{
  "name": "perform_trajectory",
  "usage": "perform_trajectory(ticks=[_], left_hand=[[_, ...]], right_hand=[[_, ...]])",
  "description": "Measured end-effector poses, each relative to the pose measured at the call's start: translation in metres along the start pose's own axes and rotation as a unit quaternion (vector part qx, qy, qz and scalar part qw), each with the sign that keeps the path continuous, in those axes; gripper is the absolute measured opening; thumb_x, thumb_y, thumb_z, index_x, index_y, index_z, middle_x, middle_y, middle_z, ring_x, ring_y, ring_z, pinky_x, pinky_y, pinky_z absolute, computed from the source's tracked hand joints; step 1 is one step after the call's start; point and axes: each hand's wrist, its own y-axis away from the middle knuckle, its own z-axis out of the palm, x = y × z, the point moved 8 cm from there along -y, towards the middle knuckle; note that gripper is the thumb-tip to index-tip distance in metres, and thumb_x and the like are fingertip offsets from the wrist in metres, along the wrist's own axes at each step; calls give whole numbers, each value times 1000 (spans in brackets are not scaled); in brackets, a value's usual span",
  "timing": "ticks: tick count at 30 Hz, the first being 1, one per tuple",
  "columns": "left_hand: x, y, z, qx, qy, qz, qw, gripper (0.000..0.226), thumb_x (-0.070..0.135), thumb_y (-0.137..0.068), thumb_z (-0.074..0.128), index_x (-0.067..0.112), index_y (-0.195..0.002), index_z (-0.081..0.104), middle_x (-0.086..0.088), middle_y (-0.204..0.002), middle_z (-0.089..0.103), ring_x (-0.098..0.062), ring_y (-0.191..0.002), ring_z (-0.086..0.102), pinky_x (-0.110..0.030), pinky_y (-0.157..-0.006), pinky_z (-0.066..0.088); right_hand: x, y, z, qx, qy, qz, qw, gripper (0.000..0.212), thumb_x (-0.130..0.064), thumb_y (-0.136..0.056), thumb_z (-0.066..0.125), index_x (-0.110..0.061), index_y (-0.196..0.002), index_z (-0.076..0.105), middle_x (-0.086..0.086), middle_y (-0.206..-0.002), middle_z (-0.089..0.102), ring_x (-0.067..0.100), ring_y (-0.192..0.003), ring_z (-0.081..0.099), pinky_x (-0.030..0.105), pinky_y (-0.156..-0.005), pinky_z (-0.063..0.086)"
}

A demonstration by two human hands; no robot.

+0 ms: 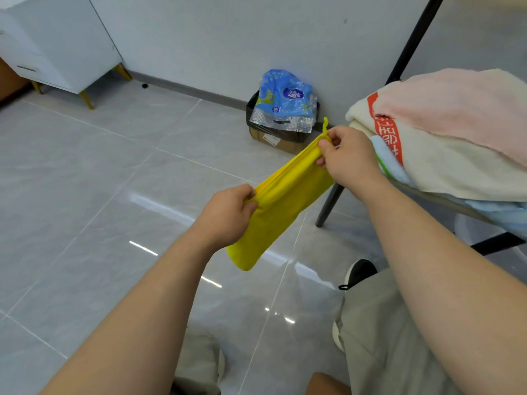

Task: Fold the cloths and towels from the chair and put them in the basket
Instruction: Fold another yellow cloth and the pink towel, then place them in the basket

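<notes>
A yellow cloth (278, 206), folded over on itself, hangs in the air between my hands above the floor. My left hand (228, 213) pinches its near top corner. My right hand (346, 158) pinches the far top corner, where a small yellow loop sticks up. The cloth's lower edge droops toward my legs. To the right, the chair (330, 206) carries a pile: a pink towel (462, 109) on top, a cream towel with a red printed stripe (439, 163) under it, and light blue cloth (390, 163) below. No basket is in view.
A cardboard box lined with a black bag (281, 136) stands by the wall, with a blue plastic package (285, 101) in it. A white cabinet on gold legs (57, 49) is at the far left. Glossy grey tiles (114, 195) cover the floor. My shoe (359, 270) is near the chair leg.
</notes>
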Motion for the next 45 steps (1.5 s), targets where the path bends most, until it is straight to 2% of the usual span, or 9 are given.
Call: perform_trajectory(ticks=[5, 10, 17, 23, 29, 35, 39, 41, 45], left_hand=[[-4, -3, -15, 23, -34, 17, 999, 16, 30, -96, 61, 14, -93, 61, 0, -84, 55, -21, -81, 50, -30, -65, 28], [-19, -2, -27, -1, -93, 17, 996, 15, 15, -86, 70, 18, -100, 68, 2, -91, 55, -22, -89, 53, -27, -71, 32], [-40, 0, -54, 60, -42, -36, 997, 8, 27, -92, 67, 20, -91, 68, 1, -78, 62, -20, -75, 55, -31, -61, 38], [-55, 1, -69, 83, -29, -72, 993, 11, 29, -88, 73, 22, -83, 66, 4, -73, 63, -21, -75, 63, -35, -70, 51], [-55, 4, -80, 129, -8, -73, 989, 17, 27, -84, 77, 22, -84, 60, 5, -75, 58, -15, -73, 57, -28, -59, 41], [-54, 5, -83, 122, -29, -44, 991, 14, 31, -92, 67, 30, -105, 69, 5, -78, 63, -16, -75, 58, -30, -67, 43], [-60, 5, -81, 102, -66, -74, 990, 10, 35, -94, 61, 30, -96, 69, 8, -74, 62, -22, -76, 63, -36, -70, 51], [-60, 7, -82, 99, -74, -84, 989, 7, 34, -93, 62, 29, -93, 68, 8, -72, 63, -23, -73, 64, -39, -71, 54], [-63, 9, -82, 98, -70, -113, 986, 4, 28, -92, 63, 27, -88, 64, 5, -67, 66, -17, -57, 66, -37, -65, 56]], right_hand=[[13, -6, -4, 28, -19, 30, 999, 21, -22, -97, 54, -27, -77, 55, 4, -81, 69, 21, -70, 72, 50, -75, 60], [26, -12, -10, 54, -19, 62, 996, 14, -25, -95, 52, -25, -81, 54, 9, -86, 69, 26, -74, 72, 51, -74, 60], [54, -25, -11, 61, -32, 96, 993, 14, -37, -81, 47, -25, -78, 52, 10, -87, 70, 32, -80, 71, 55, -77, 58], [64, -29, -12, 56, -14, 104, 993, 17, -37, -79, 43, -26, -85, 54, 11, -95, 68, 35, -85, 70, 55, -77, 59], [44, -16, -13, 46, -28, 112, 992, 10, -13, -97, 51, -16, -91, 58, 1, -81, 63, 28, -73, 73, 55, -73, 60], [43, -15, -11, 26, -62, 108, 992, 29, -1, -84, 52, -27, -80, 61, 10, -83, 69, 31, -78, 73, 53, -77, 60], [38, -11, -4, -13, -50, 109, 993, 23, -12, -62, 65, -30, -75, 70, 4, -79, 71, 29, -83, 72, 50, -80, 61], [34, -9, -3, -26, -22, 102, 994, 13, -15, -65, 75, -25, -71, 69, 4, -74, 71, 28, -82, 71, 48, -80, 60], [33, -8, -5, -24, 28, 84, 996, 18, -19, -74, 81, -22, -67, 64, 6, -72, 69, 28, -80, 70, 44, -76, 60]])
